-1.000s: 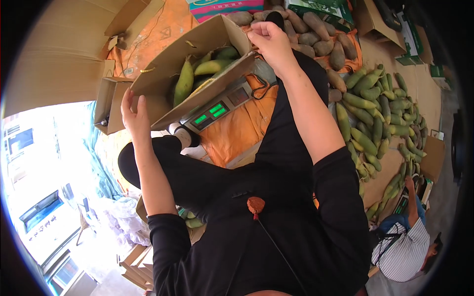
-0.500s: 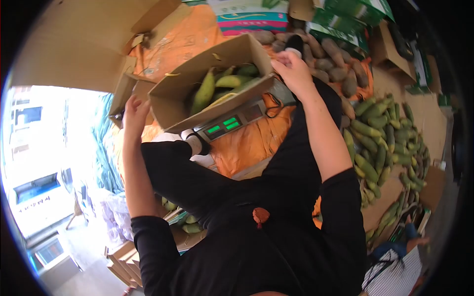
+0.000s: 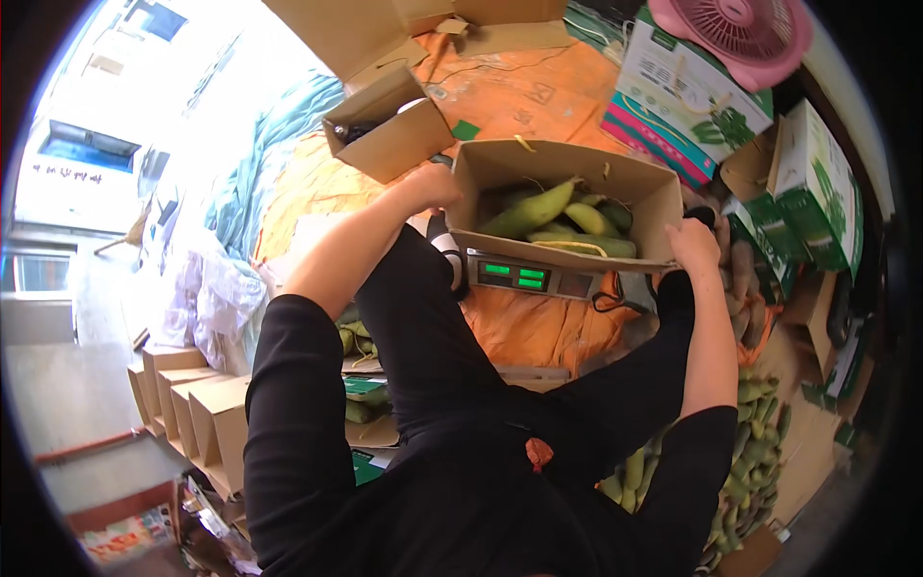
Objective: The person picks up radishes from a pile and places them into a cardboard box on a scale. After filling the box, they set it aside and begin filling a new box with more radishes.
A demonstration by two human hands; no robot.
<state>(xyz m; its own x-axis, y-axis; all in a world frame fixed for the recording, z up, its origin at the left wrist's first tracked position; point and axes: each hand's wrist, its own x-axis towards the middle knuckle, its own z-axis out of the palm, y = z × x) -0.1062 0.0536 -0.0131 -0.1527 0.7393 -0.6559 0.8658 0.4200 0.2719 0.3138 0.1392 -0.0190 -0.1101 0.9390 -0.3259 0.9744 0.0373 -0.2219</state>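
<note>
A brown cardboard box (image 3: pixel 562 159) with its top open stands on a digital scale (image 3: pixel 529 277) whose green displays are lit. Several long green gourds (image 3: pixel 538 210) with tapered stems lie inside, and a thin yellow strip runs along the near edge. My left hand (image 3: pixel 435 187) is closed at the box's left end, with the fingers partly hidden. At the right end, the fingers of my right hand (image 3: pixel 694 244) are wrapped on the near right corner.
A smaller open carton (image 3: pixel 394 144) sits beyond my left hand. Orange sheeting (image 3: pixel 519 91) covers the floor. A pink fan (image 3: pixel 740 34) stands on a printed carton (image 3: pixel 683 96) at the back right. More gourds (image 3: pixel 755 462) are piled at right; folded boxes (image 3: pixel 207 413) stand at left.
The view has turned, so the box now appears further right and more level. My left hand, fingers loosely raised beside the box before, has closed at its left end; my right hand now grips its corner.
</note>
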